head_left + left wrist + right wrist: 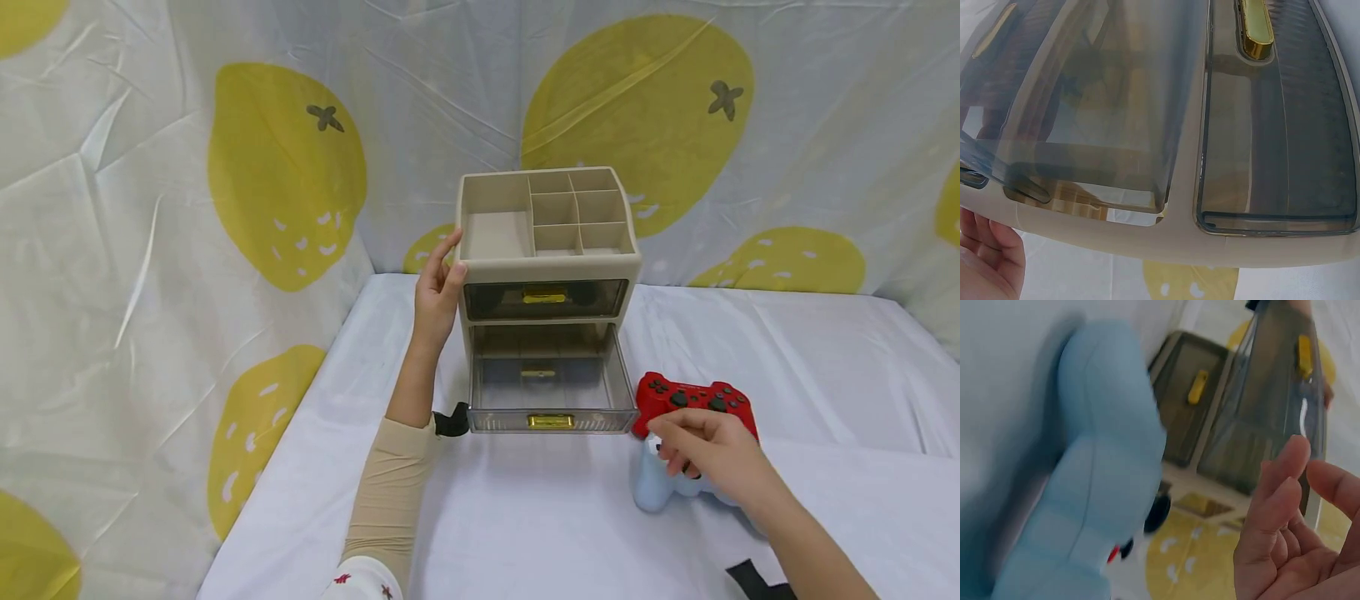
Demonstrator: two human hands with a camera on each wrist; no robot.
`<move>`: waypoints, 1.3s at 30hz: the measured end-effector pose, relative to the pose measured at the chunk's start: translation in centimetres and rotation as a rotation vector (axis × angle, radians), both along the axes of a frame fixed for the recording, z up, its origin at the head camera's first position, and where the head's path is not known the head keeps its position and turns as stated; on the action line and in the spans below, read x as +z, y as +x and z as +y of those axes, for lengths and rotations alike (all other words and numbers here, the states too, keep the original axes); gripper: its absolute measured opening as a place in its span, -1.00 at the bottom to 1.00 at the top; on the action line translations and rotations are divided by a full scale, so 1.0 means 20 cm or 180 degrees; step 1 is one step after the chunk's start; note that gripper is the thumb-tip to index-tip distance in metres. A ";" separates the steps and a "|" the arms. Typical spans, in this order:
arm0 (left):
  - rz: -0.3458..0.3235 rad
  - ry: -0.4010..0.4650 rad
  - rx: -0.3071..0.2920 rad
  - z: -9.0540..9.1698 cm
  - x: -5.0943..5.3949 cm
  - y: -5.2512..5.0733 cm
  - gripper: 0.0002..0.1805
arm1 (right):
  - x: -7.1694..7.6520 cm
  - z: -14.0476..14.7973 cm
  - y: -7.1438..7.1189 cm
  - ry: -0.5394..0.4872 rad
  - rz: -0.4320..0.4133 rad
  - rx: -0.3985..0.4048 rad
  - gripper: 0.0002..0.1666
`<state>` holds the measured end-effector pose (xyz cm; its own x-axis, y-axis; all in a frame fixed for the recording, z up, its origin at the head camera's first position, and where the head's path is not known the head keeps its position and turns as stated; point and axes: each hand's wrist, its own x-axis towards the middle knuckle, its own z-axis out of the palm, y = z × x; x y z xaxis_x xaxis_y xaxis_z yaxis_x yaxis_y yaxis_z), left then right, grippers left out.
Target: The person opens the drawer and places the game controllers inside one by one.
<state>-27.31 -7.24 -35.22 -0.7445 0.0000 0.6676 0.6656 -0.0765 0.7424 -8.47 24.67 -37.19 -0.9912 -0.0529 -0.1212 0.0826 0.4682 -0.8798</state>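
A beige desk organizer [555, 268] stands upright, its tinted upper drawer [491, 302] closed and its clear lower drawer [498, 421] pulled out with nothing seen inside. My left hand [437, 304] rests against the organizer's left side, thumb near the front edge; in the left wrist view the hand [991, 256] is partly cut off beside the frame. My right hand [716, 454] hovers with loosely bent fingers over a light blue game controller [652, 483], holding nothing, and covers part of it. Behind that controller lies a red one [678, 396].
Several small compartments [555, 208] form the organizer's top. White cloth [540, 517] covers the table, and a lemon-print curtain [442, 100] hangs behind and at the left. Black straps show by the left wrist [452, 421] and under the right forearm [757, 582].
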 end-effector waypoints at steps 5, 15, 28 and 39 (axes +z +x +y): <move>-0.0055 -0.0035 0.0057 0.00 0.00 0.01 -0.35 | 0.01 0.22 -0.03 0.0478 -0.0068 -0.0246 -0.43; -0.0025 0.0002 0.0007 0.00 0.00 0.01 -0.43 | -0.12 0.57 -0.16 0.0701 -0.0260 -0.0572 -0.20; -0.0067 0.0003 -0.0098 0.02 0.00 0.00 -0.47 | -0.25 0.73 -0.28 0.0794 -0.0813 -0.0317 -0.05; -0.0101 -0.0016 -0.0012 0.01 -0.01 0.00 -0.45 | -0.26 0.68 -0.36 0.0833 -0.1095 -0.0054 0.09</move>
<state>-27.36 -7.13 -35.44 -0.7653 0.0060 0.6437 0.6416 -0.0751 0.7634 -15.73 38.30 -42.35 -0.8912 0.0396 -0.4519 0.3600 0.6679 -0.6514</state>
